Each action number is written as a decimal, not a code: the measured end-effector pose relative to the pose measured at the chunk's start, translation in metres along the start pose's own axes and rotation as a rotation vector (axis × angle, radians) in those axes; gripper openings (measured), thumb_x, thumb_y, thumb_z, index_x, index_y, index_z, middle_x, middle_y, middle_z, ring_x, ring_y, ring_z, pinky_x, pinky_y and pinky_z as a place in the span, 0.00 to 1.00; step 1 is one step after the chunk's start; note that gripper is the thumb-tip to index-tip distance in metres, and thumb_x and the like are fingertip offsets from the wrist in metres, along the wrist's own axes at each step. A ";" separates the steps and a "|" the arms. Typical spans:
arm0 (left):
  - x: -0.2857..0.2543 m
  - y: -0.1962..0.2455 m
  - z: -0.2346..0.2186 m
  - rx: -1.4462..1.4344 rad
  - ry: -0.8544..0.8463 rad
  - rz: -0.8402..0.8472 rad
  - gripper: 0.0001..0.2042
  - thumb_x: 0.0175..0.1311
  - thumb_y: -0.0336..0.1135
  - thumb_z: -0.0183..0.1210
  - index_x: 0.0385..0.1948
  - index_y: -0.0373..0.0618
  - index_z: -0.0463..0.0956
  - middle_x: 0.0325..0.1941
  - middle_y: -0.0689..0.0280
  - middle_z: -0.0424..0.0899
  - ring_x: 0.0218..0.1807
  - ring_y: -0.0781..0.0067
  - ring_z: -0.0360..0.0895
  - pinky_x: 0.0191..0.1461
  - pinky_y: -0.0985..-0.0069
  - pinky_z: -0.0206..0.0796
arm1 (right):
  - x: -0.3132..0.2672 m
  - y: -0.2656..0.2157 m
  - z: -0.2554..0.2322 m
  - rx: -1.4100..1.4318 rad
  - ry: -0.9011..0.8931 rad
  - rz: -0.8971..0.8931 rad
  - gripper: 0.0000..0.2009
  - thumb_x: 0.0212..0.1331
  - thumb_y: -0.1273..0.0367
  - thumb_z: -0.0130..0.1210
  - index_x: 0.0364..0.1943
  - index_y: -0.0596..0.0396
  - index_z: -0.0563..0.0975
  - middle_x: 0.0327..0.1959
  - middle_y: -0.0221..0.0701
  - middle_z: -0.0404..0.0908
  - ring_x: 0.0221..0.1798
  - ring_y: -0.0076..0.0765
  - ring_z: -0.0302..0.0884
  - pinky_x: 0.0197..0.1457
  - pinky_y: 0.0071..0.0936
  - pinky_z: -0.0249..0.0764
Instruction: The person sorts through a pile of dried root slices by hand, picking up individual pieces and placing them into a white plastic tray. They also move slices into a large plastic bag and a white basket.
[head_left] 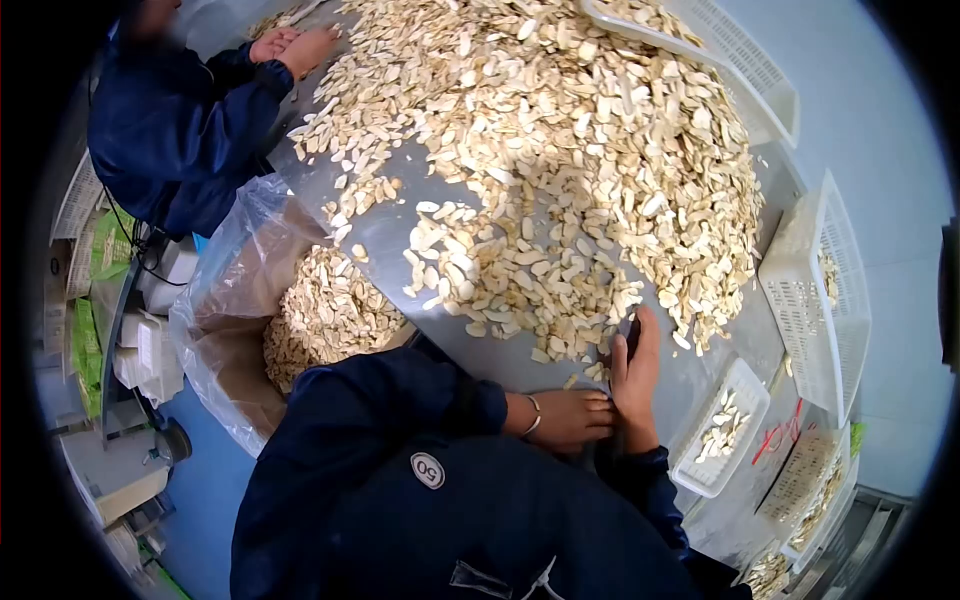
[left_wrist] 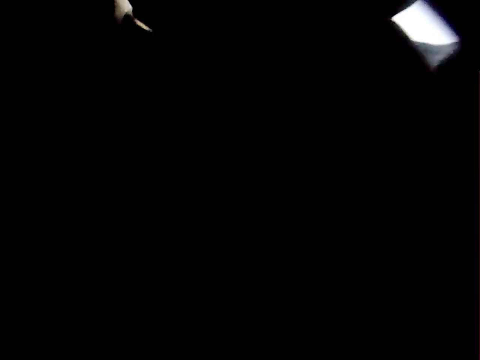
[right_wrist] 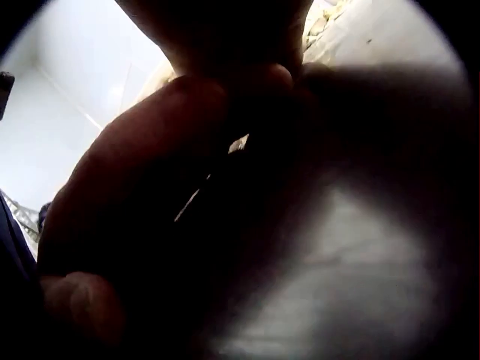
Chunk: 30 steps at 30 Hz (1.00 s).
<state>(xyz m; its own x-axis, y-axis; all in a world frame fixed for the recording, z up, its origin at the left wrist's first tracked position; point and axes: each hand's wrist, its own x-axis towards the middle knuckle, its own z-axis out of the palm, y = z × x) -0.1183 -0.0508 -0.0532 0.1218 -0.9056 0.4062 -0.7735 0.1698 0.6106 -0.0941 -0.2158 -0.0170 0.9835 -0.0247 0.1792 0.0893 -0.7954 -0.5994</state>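
Note:
In the head view my left hand (head_left: 572, 418) reaches across my front, a pale band round its wrist. Its fingers curl at the right wrist (head_left: 640, 435) and grip it. Above that wrist my right hand (head_left: 636, 375) has its fingers straight and its thumb apart, fingertips at the near edge of pale dried slices (head_left: 545, 275) heaped on the metal table (head_left: 450, 340). Large shadowed fingers (right_wrist: 135, 150) fill much of the right wrist view, close to the lens. The left wrist view is almost wholly black.
A plastic-lined box (head_left: 225, 310) of slices stands left of the table. To the right are a small white tray (head_left: 685, 470) with a few slices, white perforated baskets (head_left: 800, 290) and a red item (head_left: 780, 435). Another person's hands (head_left: 300, 50) work at the far left.

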 end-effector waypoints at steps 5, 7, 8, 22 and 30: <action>-0.022 -0.013 -0.018 0.082 0.158 -0.065 0.21 0.56 0.39 0.62 0.50 0.39 0.77 0.58 0.58 0.77 0.65 0.59 0.70 0.74 0.61 0.58 | 0.032 -0.014 0.033 -0.087 -0.040 -0.146 0.28 0.70 0.59 0.51 0.67 0.64 0.66 0.71 0.53 0.65 0.74 0.62 0.61 0.77 0.47 0.55; -0.037 -0.017 -0.024 0.094 0.216 -0.087 0.19 0.56 0.39 0.62 0.48 0.40 0.78 0.57 0.59 0.77 0.64 0.59 0.71 0.73 0.62 0.59 | 0.045 -0.028 0.047 -0.058 -0.074 -0.199 0.28 0.69 0.58 0.51 0.67 0.61 0.67 0.71 0.52 0.66 0.73 0.62 0.61 0.77 0.47 0.55; -0.043 -0.019 -0.027 0.099 0.242 -0.095 0.18 0.56 0.38 0.62 0.47 0.41 0.78 0.56 0.59 0.77 0.63 0.59 0.71 0.72 0.62 0.60 | 0.052 -0.037 0.051 -0.065 -0.105 -0.234 0.27 0.69 0.58 0.52 0.67 0.61 0.68 0.71 0.52 0.66 0.73 0.62 0.62 0.77 0.47 0.55; -0.162 -0.032 -0.110 0.148 0.382 -0.194 0.09 0.62 0.35 0.60 0.39 0.42 0.81 0.55 0.63 0.82 0.56 0.60 0.79 0.57 0.63 0.76 | 0.118 -0.145 0.151 0.058 -0.258 -0.571 0.23 0.58 0.70 0.59 0.60 0.61 0.73 0.65 0.50 0.72 0.67 0.61 0.68 0.71 0.47 0.65; -0.230 -0.022 -0.133 0.296 0.375 -0.334 0.08 0.61 0.31 0.60 0.40 0.40 0.79 0.52 0.59 0.83 0.54 0.57 0.81 0.56 0.63 0.77 | 0.135 -0.203 0.210 0.173 -0.424 -0.736 0.24 0.61 0.67 0.57 0.61 0.62 0.72 0.67 0.49 0.70 0.68 0.60 0.67 0.71 0.48 0.64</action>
<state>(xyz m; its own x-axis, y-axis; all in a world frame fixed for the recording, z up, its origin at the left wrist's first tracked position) -0.0468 0.2059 -0.0697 0.5591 -0.6829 0.4701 -0.7897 -0.2659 0.5529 0.0535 0.0700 -0.0350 0.6383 0.7159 0.2829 0.7152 -0.4156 -0.5619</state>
